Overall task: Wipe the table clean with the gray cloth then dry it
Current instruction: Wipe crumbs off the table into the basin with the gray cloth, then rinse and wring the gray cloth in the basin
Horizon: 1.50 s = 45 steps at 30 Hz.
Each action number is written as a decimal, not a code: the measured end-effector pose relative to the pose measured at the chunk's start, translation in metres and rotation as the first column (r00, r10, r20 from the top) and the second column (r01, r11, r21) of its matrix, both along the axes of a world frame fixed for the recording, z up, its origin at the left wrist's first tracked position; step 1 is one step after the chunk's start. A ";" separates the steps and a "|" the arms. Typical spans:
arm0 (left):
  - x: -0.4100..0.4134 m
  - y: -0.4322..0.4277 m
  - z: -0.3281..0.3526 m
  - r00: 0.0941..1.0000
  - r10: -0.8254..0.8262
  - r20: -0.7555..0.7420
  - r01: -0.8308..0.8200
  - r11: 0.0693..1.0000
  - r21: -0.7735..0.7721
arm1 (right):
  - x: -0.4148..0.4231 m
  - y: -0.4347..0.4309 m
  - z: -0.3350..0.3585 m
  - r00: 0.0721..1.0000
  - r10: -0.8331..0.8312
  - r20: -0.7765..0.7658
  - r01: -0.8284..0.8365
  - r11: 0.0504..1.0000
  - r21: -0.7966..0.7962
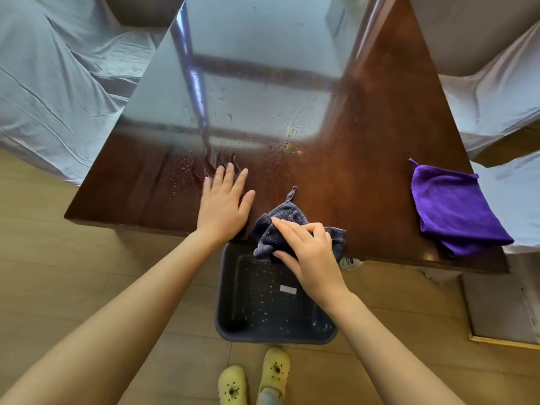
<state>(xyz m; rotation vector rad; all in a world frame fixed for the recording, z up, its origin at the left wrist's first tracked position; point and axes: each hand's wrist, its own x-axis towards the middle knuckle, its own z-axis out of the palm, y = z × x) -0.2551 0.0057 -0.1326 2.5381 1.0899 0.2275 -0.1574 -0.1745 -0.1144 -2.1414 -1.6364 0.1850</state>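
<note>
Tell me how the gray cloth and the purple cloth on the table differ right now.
The gray cloth is bunched up at the table's near edge, above the dark bin; the purple cloth lies flatter near the right edge. The right hand grips the gray cloth, while nothing touches the purple cloth. The gray cloth looks smaller as it lies. Both have a small hanging loop at one corner.

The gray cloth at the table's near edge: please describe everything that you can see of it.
The gray terry-looking cloth is crumpled into a loose bunch, not spread flat. It lies on the near edge of the glossy dark brown wooden table, with one part hanging over the edge above the dark gray plastic basin on the floor. A small hanging loop sticks out from its far corner. The right hand pinches it from above; the left hand lies flat beside it, not clearly touching.
</note>
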 end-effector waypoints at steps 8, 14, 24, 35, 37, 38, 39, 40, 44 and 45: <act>-0.041 -0.077 0.022 0.767 -0.546 0.337 0.582 0.813 -0.008 | 0.001 -0.019 0.013 0.920 -0.020 -0.392 0.026 1.000 0.010; -0.051 -0.089 0.000 0.763 -0.599 0.245 0.598 0.797 0.084 | -0.005 -0.040 -0.004 0.917 0.019 -0.398 -0.045 0.998 -0.054; -0.016 -0.103 -0.060 0.944 -0.289 0.160 0.328 0.870 -0.368 | 0.023 -0.050 -0.085 0.769 -0.181 -0.613 0.006 0.961 -0.276; -0.004 -0.101 -0.124 0.819 0.519 -0.243 -0.340 0.099 -0.935 | 0.020 -0.050 -0.159 0.508 -0.527 -0.681 0.251 0.847 -0.468; -0.008 -0.104 -0.129 0.744 0.606 -0.282 -0.290 -0.088 -0.953 | 0.009 -0.046 -0.164 0.484 -0.572 -0.662 0.305 0.820 -0.485; -0.011 -0.106 -0.131 0.705 0.648 -0.289 -0.248 -0.156 -0.956 | 0.002 -0.045 -0.165 0.483 -0.602 -0.636 0.338 0.798 -0.498; -0.013 -0.109 -0.134 0.675 0.676 -0.296 -0.215 -0.203 -0.955 | -0.004 -0.043 -0.167 0.479 -0.631 -0.610 0.365 0.775 -0.515; -0.014 -0.112 -0.136 0.664 0.687 -0.297 -0.196 -0.223 -0.955 | -0.011 -0.041 -0.169 0.468 -0.657 -0.591 0.373 0.753 -0.542; -0.017 -0.127 -0.143 0.806 0.548 -0.223 -0.235 -0.049 -0.971 | -0.023 -0.033 -0.169 0.160 -0.741 -0.652 0.298 0.666 -0.684; -0.017 -0.129 -0.143 0.832 0.522 -0.187 -0.222 0.006 -0.975 | -0.022 -0.032 -0.167 0.038 -0.743 -0.668 0.279 0.650 -0.707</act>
